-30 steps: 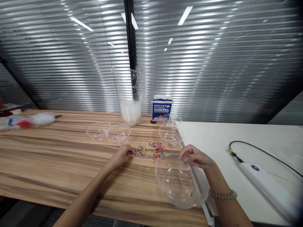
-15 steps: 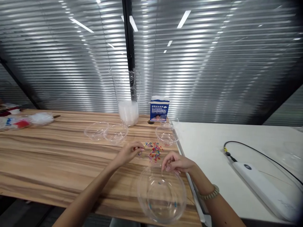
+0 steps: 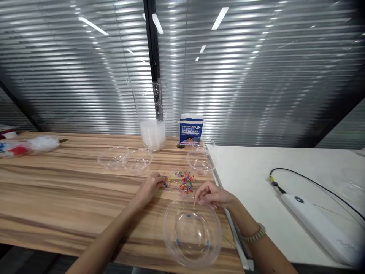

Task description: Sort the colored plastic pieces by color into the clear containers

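Note:
A loose pile of small multicoloured beads (image 3: 186, 182) lies on the wood-grain table. My left hand (image 3: 149, 188) rests at the pile's left edge, fingers curled in and touching the beads; what they hold is hidden. Close to me stands a large clear plastic bowl (image 3: 168, 238) with a few small blue pieces (image 3: 188, 216) at its bottom. Over the bowl's far rim is my right hand (image 3: 215, 195), its fingers pinched together. Whatever is between those fingertips is too small to make out.
Clear bowls stand behind the pile, at left (image 3: 137, 161) and right (image 3: 200, 163). Farther back are a bagged stack of white containers (image 3: 153, 135) and a blue box (image 3: 191, 131). A white power bank (image 3: 316, 226) with a black cable lies on the white table at right.
My left hand has moved left and slightly up, from above the pile to its left edge, uncovering more beads. The right hand stays over the bowl's rim. The view has shifted slightly.

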`<state>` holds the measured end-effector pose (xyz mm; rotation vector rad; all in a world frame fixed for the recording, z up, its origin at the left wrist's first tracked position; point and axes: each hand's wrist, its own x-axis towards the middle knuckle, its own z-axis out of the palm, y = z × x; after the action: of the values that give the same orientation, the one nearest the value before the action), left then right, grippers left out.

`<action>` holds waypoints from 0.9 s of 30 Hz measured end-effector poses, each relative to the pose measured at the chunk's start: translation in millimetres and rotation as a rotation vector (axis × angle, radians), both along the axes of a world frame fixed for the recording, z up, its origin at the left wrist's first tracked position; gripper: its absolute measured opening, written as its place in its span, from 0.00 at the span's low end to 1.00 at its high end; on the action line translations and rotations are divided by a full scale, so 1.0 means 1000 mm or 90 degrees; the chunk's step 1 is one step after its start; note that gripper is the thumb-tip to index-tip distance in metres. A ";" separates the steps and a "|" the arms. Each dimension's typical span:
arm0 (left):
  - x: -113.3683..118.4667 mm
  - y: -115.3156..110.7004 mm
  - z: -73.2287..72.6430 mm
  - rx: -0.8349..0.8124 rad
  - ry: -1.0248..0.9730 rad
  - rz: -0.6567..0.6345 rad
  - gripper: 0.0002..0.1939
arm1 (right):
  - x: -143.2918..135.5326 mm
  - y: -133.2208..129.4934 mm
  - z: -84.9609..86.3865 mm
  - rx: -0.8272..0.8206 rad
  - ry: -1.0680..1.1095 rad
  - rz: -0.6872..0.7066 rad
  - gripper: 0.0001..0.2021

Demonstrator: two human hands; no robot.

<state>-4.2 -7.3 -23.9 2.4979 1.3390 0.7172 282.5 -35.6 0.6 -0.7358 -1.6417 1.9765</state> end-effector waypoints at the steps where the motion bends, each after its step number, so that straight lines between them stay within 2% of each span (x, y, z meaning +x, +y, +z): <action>1: 0.000 0.000 -0.002 0.002 -0.003 0.000 0.08 | -0.001 0.000 -0.002 0.001 0.000 0.004 0.08; 10: -0.001 0.005 -0.012 0.010 -0.016 0.022 0.07 | -0.007 -0.001 -0.009 -0.014 -0.001 0.010 0.09; 23: 0.003 0.001 -0.010 0.018 0.018 0.010 0.05 | -0.011 -0.004 -0.003 -0.001 0.004 -0.020 0.09; 27: 0.007 -0.001 -0.007 -0.003 -0.052 0.002 0.06 | -0.012 -0.005 0.001 -0.013 0.013 -0.032 0.08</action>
<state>2.6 -8.4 -30.6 2.4357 1.3153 0.8058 270.2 -41.0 1.3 -0.7550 -1.5781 1.9623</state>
